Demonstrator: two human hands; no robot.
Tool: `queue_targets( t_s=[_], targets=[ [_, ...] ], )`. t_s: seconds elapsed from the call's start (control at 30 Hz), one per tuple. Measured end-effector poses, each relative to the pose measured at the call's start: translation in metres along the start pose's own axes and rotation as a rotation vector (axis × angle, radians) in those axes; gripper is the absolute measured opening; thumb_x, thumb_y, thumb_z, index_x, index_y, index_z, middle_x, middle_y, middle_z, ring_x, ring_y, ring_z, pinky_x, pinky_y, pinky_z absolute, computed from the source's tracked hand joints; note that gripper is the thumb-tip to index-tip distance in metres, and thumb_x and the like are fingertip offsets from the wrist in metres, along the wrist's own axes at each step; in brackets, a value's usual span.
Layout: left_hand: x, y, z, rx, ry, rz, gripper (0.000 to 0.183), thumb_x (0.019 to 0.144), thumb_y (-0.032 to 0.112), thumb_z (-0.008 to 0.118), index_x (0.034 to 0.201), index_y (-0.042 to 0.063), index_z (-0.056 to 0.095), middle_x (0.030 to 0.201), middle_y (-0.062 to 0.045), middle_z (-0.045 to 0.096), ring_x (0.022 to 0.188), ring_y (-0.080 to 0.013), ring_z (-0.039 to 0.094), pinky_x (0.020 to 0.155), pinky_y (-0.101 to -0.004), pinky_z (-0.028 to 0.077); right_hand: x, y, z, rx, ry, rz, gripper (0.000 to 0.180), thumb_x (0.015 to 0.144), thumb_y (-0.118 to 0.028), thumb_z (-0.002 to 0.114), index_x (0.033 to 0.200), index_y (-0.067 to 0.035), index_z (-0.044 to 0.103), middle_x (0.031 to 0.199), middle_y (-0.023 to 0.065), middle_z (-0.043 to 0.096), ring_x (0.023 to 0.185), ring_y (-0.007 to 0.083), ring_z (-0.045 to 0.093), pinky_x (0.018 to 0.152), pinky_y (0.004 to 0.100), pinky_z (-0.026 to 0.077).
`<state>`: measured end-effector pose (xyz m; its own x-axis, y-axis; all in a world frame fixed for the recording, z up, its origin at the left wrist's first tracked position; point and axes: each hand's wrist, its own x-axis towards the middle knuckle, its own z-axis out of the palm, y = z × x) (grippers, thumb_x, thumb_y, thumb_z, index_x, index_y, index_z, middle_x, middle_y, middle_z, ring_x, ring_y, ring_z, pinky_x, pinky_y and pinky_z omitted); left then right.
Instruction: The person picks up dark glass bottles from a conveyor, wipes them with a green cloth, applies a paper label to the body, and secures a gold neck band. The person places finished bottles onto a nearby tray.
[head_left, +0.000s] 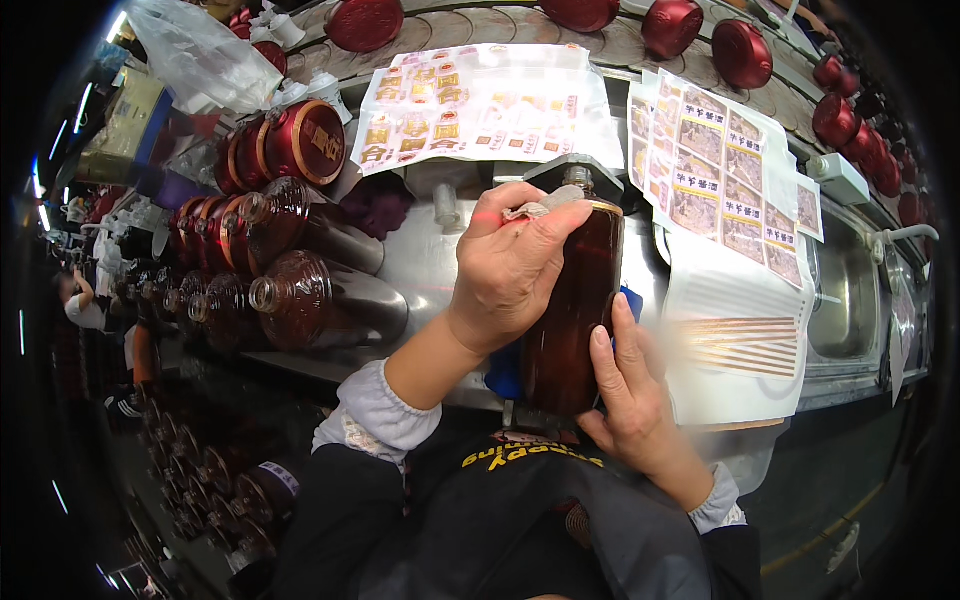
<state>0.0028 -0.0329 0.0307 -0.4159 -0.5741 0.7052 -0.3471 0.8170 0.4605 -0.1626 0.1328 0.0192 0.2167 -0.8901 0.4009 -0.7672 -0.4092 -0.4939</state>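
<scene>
A dark brown glass bottle (570, 322) lies on its side before me, with its neck pointing away. A thin gold line rings it near the shoulder. My left hand (510, 262) pinches a crumpled pale cloth (551, 202) against the shoulder end. At the base end, my right hand (634, 390) grips the bottle, fingers along its right side. Blue material (506, 371) shows on both sides under the bottle. Behind the neck stands a grey metal bracket (600, 171). The bottle's underside is hidden.
Label sheets (487, 105) lie beyond the bottle, with picture labels (720, 165) and gold strips (739, 345) to the right. Several brown bottles (300, 300) and red drum-shaped containers (319, 142) stand left. A conveyor (480, 26) carries red containers behind; a steel sink (844, 300) is at right.
</scene>
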Motion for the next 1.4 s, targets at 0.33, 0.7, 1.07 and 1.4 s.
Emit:
queue_targets(
  t_s=[0.33,0.7,1.07,1.4],
  targets=[
    [-0.003,-0.003,0.000,-0.033,0.078,0.000,0.037,0.085,-0.005,0.067,0.120,0.006,0.072,0.087,-0.008,0.073,0.098,-0.0287,0.060,0.089,-0.0366,0.050,0.003,-0.002,-0.002,0.007,-0.005,0.008,0.096,0.057,0.004,0.072,0.147,0.010,0.040,0.156,0.0368,0.031,0.116,0.0456,0.052,0.099,0.0497,0.048],
    [-0.005,-0.008,-0.002,0.000,0.090,-0.002,0.033,0.089,-0.002,0.067,0.121,0.005,0.072,0.087,-0.008,0.075,0.097,-0.0270,0.062,0.086,-0.0352,0.050,0.006,-0.010,-0.001,-0.115,-0.075,-0.086,0.090,0.059,0.005,0.068,0.146,0.003,0.045,0.155,0.0345,0.034,0.113,0.0442,0.052,0.099,0.0471,0.046],
    [0.006,-0.001,-0.001,-0.052,0.092,0.018,0.033,0.087,-0.005,0.067,0.117,0.005,0.073,0.096,-0.009,0.076,0.093,-0.0264,0.065,0.087,-0.0355,0.052,0.010,-0.012,-0.002,-0.066,-0.011,-0.048,0.077,0.063,-0.001,0.070,0.137,0.006,0.053,0.150,0.0336,0.043,0.115,0.0412,0.052,0.099,0.0458,0.046],
    [0.004,-0.001,-0.003,-0.016,0.061,0.023,0.031,0.088,-0.004,0.068,0.117,0.006,0.073,0.090,-0.008,0.075,0.092,-0.0269,0.064,0.089,-0.0360,0.050,0.006,-0.010,-0.006,0.002,-0.061,-0.024,0.098,0.061,0.005,0.072,0.151,0.008,0.034,0.156,0.0374,0.030,0.122,0.0505,0.051,0.104,0.0531,0.044]
  ],
)
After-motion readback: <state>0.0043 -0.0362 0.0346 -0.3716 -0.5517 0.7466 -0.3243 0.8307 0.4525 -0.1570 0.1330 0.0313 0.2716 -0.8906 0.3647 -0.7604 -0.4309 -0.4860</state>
